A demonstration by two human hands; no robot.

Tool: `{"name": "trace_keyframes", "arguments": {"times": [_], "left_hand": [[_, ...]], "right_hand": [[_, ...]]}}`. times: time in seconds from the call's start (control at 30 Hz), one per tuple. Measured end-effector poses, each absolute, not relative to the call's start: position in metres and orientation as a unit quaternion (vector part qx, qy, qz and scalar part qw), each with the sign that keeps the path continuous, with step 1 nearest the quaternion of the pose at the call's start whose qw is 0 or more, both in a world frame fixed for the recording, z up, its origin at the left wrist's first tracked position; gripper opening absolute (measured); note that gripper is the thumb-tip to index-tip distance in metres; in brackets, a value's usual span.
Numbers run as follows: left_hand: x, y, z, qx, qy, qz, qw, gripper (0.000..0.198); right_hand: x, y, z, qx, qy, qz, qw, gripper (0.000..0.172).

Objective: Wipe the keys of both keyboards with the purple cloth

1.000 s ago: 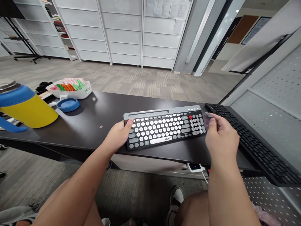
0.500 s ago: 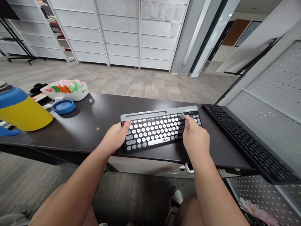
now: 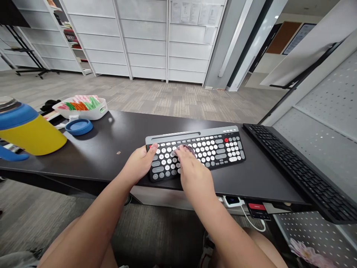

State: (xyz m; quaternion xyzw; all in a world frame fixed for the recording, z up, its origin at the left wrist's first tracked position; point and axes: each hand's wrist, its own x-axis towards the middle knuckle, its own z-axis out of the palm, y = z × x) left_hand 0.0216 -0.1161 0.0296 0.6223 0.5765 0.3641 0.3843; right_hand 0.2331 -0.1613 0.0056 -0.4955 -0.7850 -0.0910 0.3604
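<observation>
A grey and black keyboard (image 3: 212, 147) with round keys lies near the front edge of the dark table (image 3: 117, 130). My left hand (image 3: 139, 162) grips its left end, thumb on the top keys. My right hand (image 3: 193, 171) rests over the left-middle keys, fingers pinched round a small grey-purple thing (image 3: 189, 149) that presses on the keys. I cannot make out what that thing is.
A second, black keyboard (image 3: 292, 167) lies at the table's right end. At the left stand a yellow jug with a blue lid (image 3: 28, 132), a blue round lid (image 3: 79, 126) and a white tray of coloured packets (image 3: 82, 106). A charger and cable (image 3: 234, 201) hang under the table.
My right hand has swept leftward across the keyboard, from beyond its right end to its left-middle keys, keeping the small thing pinched. My left hand has stayed on the left end.
</observation>
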Motion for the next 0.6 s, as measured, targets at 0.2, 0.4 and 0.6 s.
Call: {"name": "trace_keyframes", "arguments": {"times": [0.2,0.4,0.6], "left_hand": [[0.021,-0.115,0.029,0.628,0.565,0.362,0.394,0.056],[0.021,-0.115,0.031,0.639,0.576,0.348,0.372,0.059],[0.021,-0.115,0.03,0.634,0.578,0.35,0.377,0.056]], "right_hand": [[0.224,-0.164,0.008,-0.447,-0.821,-0.074,0.348,0.047],[0.24,-0.16,0.01,-0.443,-0.83,-0.064,0.332,0.048],[0.255,-0.159,0.011,-0.461,-0.817,-0.041,0.343,0.051]]}}
